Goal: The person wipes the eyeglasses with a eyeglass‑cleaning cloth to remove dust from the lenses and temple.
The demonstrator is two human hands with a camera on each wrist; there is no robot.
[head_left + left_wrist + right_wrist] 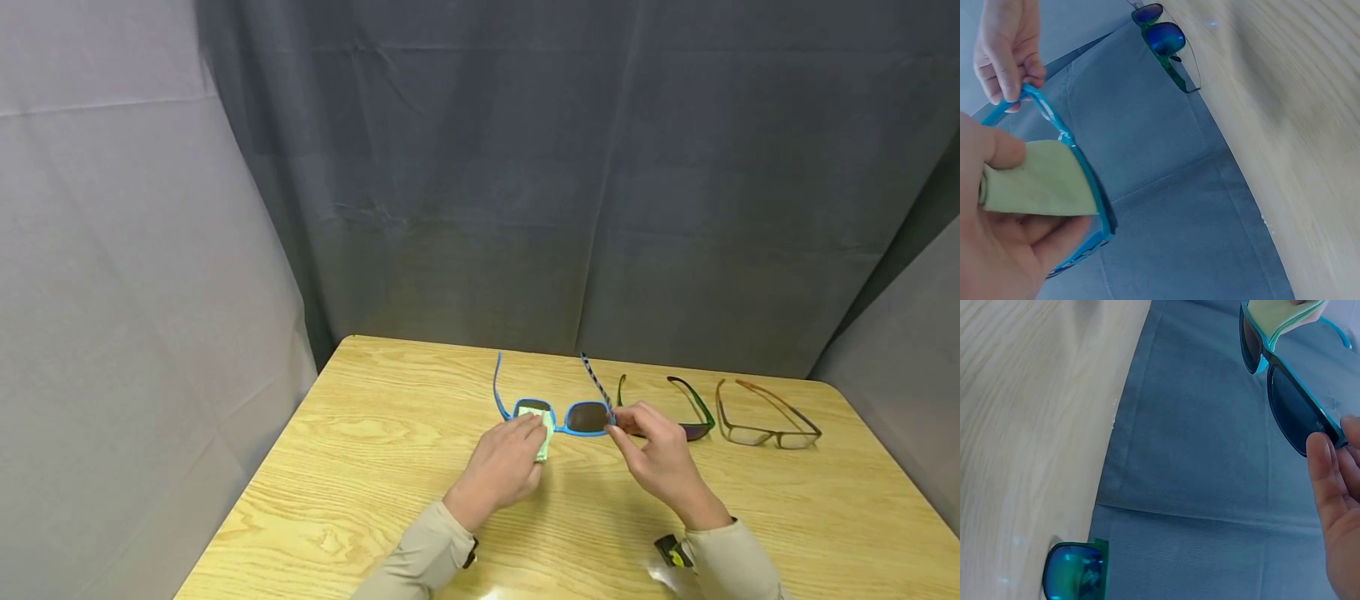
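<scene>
Blue-framed sunglasses (588, 418) with dark lenses are held up in front of me, temples unfolded and pointing away. My right hand (660, 458) pinches them at the right hinge corner, the thumb (1322, 459) beside the lens edge. My left hand (501, 467) holds a folded pale green cloth (1041, 181) over the left lens. In the left wrist view its thumb (1007, 150) lies on the cloth and its fingers reach around behind the lens. The cloth covers most of that lens, and part of its upper edge shows in the head view.
Green-framed sunglasses (697, 429) with mirrored lenses lie on the wooden table (360, 433), partly behind my right hand. Farther right are clear-lensed eyeglasses (795, 439) with brownish temples. A grey curtain (465, 183) hangs behind the table's far edge.
</scene>
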